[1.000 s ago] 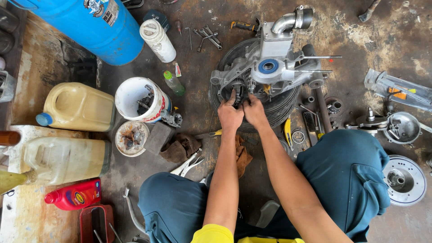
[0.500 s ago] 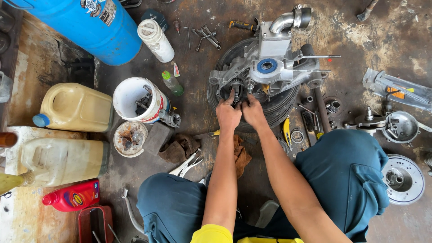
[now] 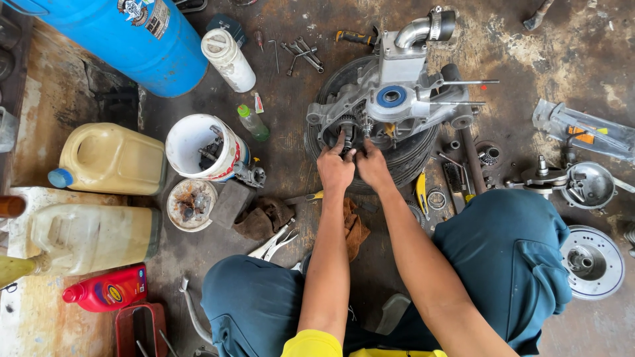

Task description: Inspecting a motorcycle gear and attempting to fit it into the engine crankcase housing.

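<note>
Squatting on a stained concrete floor (image 3: 529, 59), knees in blue trousers (image 3: 503, 258) spread wide, both arms reaching forward to an engine case (image 3: 397, 99) lying on a tyre (image 3: 410, 158) near the middle of the floor's far edge.

Left hand (image 3: 335, 168) set against the case's near left side, fingers together and bent, tips pushed in among the gears (image 3: 347, 125); whether anything is pinched there, cannot tell. Right hand (image 3: 372, 166) just beside it, touching at the thumbs, fingers curled and tucked into the same opening, grip hidden by the knuckles.

On the case: a blue-ringed bearing (image 3: 391, 96) at the centre, a bent metal pipe (image 3: 423, 26) at the far end, two studs (image 3: 463, 82) sticking out to the right.

Left of the tyre: a white bucket (image 3: 192, 142) with metal parts inside, a rusty tin (image 3: 192, 203) just near of it, a small green bottle (image 3: 253, 123), a white bottle (image 3: 228, 59) lying tilted, a blue drum (image 3: 126, 39) in the far left corner. Along the left edge: two yellowish jugs (image 3: 109, 158), one nearer than the other, and a red bottle (image 3: 106, 289) on its side.

Between the knees: a brown rag (image 3: 264, 218), pliers (image 3: 274, 243), an orange cloth (image 3: 354, 228).

Right of the tyre: a yellow-handled tool (image 3: 421, 192), a wire brush (image 3: 453, 178), loose small parts, a metal cover (image 3: 589, 185), a round plate (image 3: 592, 261) near the right edge, a clear bag (image 3: 582, 129) of parts. Spanners (image 3: 301, 54) by the far edge.
</note>
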